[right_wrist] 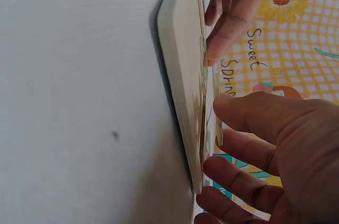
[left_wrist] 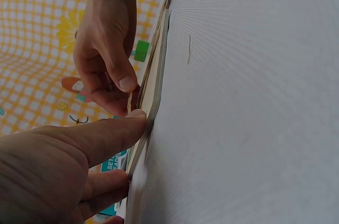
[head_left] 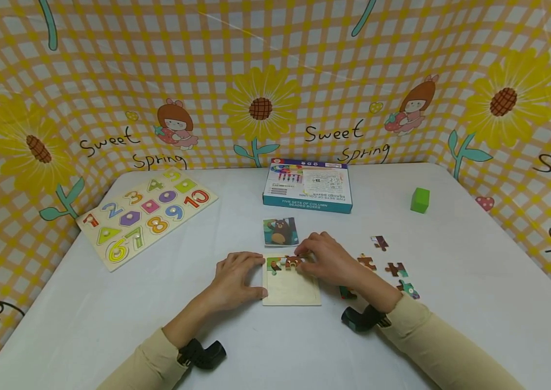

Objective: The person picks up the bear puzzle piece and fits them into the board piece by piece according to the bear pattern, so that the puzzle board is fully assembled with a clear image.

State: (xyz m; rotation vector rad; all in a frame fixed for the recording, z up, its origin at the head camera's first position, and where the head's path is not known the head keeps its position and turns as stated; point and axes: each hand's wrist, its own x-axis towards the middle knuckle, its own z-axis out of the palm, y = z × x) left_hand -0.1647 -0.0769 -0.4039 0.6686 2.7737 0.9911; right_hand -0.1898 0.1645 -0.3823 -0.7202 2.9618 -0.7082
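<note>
My left hand (head_left: 236, 281) holds the left edge of a small wooden puzzle tray (head_left: 292, 291), thumb near the lower corner and fingers at the upper one. A green and brown puzzle piece (head_left: 273, 264) lies in the tray's top left corner. Between thumb and fingers my right hand (head_left: 331, 261) pinches a brown puzzle piece with a bear's face (head_left: 293, 261), over the tray's top row. From the right wrist view, this bear-face piece (right_wrist: 220, 128) appears edge-on, slightly above the tray (right_wrist: 177, 49). My right fingers partly hide the tray's upper right corner.
Right of the tray lie several loose puzzle pieces (head_left: 395, 269), one partly under my right forearm. Behind it is a bear picture card (head_left: 280, 232), then a flat teal box (head_left: 307, 187). A number board (head_left: 149, 216) lies left, a green block (head_left: 420, 200) far right.
</note>
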